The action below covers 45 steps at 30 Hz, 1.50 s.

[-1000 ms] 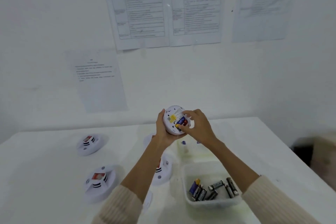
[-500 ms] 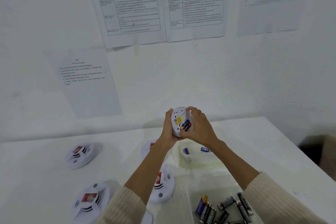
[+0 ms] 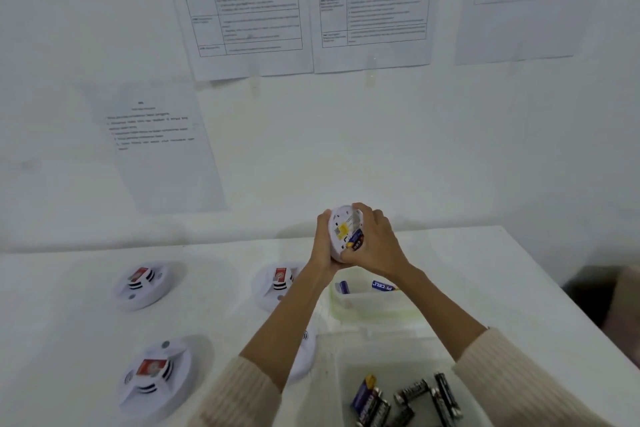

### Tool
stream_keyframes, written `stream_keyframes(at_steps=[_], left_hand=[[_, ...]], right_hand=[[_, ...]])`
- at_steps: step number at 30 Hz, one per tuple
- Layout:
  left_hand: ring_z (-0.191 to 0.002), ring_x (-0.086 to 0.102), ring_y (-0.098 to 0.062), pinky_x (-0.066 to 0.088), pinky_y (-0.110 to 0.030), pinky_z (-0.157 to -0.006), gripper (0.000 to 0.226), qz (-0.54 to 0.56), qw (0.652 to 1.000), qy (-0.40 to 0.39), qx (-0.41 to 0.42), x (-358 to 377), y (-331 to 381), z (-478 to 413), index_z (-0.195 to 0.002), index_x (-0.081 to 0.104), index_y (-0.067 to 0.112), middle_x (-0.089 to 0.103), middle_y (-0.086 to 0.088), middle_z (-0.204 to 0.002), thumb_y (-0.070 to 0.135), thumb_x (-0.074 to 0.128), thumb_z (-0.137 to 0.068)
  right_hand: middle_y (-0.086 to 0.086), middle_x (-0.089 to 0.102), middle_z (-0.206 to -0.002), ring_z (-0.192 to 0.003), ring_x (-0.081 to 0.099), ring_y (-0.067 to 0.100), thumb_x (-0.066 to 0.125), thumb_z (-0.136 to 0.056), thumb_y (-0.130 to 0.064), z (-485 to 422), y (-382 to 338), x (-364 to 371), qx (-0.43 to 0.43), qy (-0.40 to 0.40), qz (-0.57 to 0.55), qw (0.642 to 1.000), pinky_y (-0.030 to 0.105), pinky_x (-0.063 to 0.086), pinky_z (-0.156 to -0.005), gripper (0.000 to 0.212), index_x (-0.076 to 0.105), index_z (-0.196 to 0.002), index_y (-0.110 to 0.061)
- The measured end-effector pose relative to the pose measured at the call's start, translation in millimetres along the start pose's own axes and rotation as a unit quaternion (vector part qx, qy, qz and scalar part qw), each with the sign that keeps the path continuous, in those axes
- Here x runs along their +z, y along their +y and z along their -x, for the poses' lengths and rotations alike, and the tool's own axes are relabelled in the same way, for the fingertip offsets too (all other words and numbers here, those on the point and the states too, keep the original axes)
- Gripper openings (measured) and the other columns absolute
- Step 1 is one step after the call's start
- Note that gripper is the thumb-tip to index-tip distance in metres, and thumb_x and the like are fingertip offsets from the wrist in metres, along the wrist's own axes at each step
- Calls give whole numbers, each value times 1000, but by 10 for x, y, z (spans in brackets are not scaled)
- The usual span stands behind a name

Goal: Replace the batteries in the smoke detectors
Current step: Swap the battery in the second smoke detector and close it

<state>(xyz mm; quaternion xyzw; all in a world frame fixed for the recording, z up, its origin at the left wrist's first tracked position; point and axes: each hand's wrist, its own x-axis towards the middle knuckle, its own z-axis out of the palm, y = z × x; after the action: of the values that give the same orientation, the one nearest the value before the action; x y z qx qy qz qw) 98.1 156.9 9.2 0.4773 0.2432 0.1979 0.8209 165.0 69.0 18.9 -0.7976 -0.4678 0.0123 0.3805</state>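
I hold a round white smoke detector (image 3: 341, 230) up over the table, its back turned to me. A yellow label and a blue battery (image 3: 356, 240) show in its open compartment. My left hand (image 3: 322, 246) grips the detector's left rim. My right hand (image 3: 375, 243) wraps its right side, fingers curled over the top edge and the battery end. Three more detectors lie on the table: one (image 3: 143, 284) at far left, one (image 3: 277, 282) behind my left forearm, one (image 3: 156, 376) near left. Another (image 3: 304, 354) is mostly hidden under my left arm.
A clear box (image 3: 343, 374) at the near right holds several dark batteries (image 3: 412, 399). Behind it a smaller clear box (image 3: 337, 305) holds blue batteries (image 3: 382, 286). The white table (image 3: 69, 340) meets a wall with taped paper sheets (image 3: 249, 10). A dark object (image 3: 595, 291) sits beyond the table's right edge.
My right hand has slid further over the detector's right side and top edge. The detector has turned more edge-on, and my view has tilted down toward the table.
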Motion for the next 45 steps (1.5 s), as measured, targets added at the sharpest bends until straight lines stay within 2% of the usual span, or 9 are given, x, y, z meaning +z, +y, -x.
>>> stream_keyframes(at_steps=[8,15,18,22,26,30,36,39,45], left_hand=[[-66,66,-15,51,-31,-68,65,35,999,-38,4,19,-9,-77,-62,77,22,71,-1,-69,47,26,-95],[-98,58,-26,47,-42,-92,51,-23,998,60,22,81,1,-78,-114,63,13,64,-16,-112,52,39,-92],[-82,56,-20,46,-32,-78,38,-7,998,67,20,115,36,-62,-96,61,12,59,-11,-92,43,39,-95],[-97,57,-27,47,-42,-94,49,-39,994,95,30,122,12,-73,-116,62,13,62,-13,-105,50,45,-90],[-99,59,-27,46,-43,-97,60,-48,993,101,37,132,2,-75,-105,66,18,64,-13,-106,60,57,-64],[-86,60,-24,49,-36,-83,35,-67,988,131,40,51,12,-115,-88,65,18,64,-13,-96,49,49,-88],[-105,60,-34,47,-48,-99,73,-83,988,123,48,30,35,-100,-104,67,17,65,-17,-113,69,56,-54],[-107,59,-35,45,-51,-100,64,-84,988,115,57,0,9,-114,-98,66,20,64,-17,-114,70,53,-60],[-78,66,-23,56,-32,-72,52,25,997,26,73,-33,97,-27,-102,61,11,68,-11,-91,55,47,-79]], right_hand=[[1,44,-130,-117,43,17,57,-55,-58,6,151,-185,-21,-46,-20,998,31,45,-92,94,29,-138,-24],[8,43,-126,-114,46,21,74,-70,-38,-77,176,-145,-47,-43,6,998,24,41,-86,90,23,-141,-20],[8,44,-125,-113,47,21,72,-68,-43,-79,196,-175,-45,-54,0,998,28,46,-89,94,20,-144,-22],[7,43,-120,-107,49,20,71,-70,-40,-64,177,-91,-54,-24,30,998,25,47,-80,92,19,-143,-23],[6,42,-115,-104,47,21,64,-63,-43,-92,163,-85,-55,-34,11,998,22,42,-75,88,23,-139,-23],[8,41,-122,-107,50,21,61,-67,-37,-62,197,-170,-73,-76,-23,994,23,46,-80,85,21,-141,-22],[5,35,-130,-110,42,13,64,-68,-32,5,311,-155,-96,-125,-34,987,10,40,-74,104,-3,-147,-26],[4,32,-134,-106,39,8,69,-73,-18,35,358,-140,-102,-138,-24,985,9,42,-67,109,-14,-142,-35],[5,31,-135,-118,42,17,65,-75,-18,66,347,-121,-79,-142,-85,983,28,47,-88,99,-4,-143,-37]])
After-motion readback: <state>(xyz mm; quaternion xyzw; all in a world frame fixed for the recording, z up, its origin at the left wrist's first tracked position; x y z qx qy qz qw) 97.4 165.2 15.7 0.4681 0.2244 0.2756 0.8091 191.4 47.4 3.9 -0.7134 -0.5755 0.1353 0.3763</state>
